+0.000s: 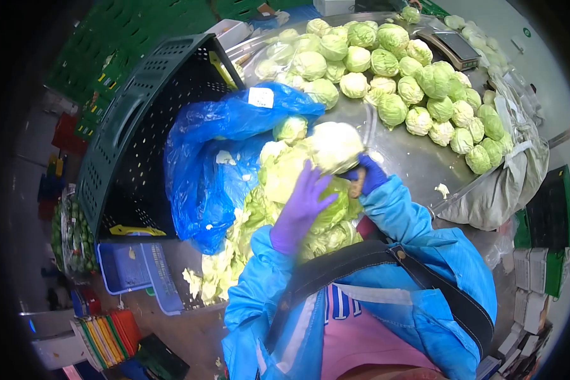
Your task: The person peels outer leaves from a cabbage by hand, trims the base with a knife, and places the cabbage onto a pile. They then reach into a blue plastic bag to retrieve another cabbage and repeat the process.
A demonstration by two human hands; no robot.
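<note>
A pale, stripped cabbage sits in front of me, its outline smeared by motion. My right hand, in a purple glove, is closed at the cabbage's lower right edge, around a small brownish thing whose kind I cannot tell. My left hand, also gloved in purple, is lifted with fingers spread, over a heap of loose cabbage leaves. Nothing shows in that palm. Just left of the leaves lies a crumpled blue plastic bag, with another cabbage at its opening.
Many green cabbages cover the far side of the round metal table. A scale stands at the back right. The dark green crate lies on its side at left, above a blue basket. A whitish sack hangs at right.
</note>
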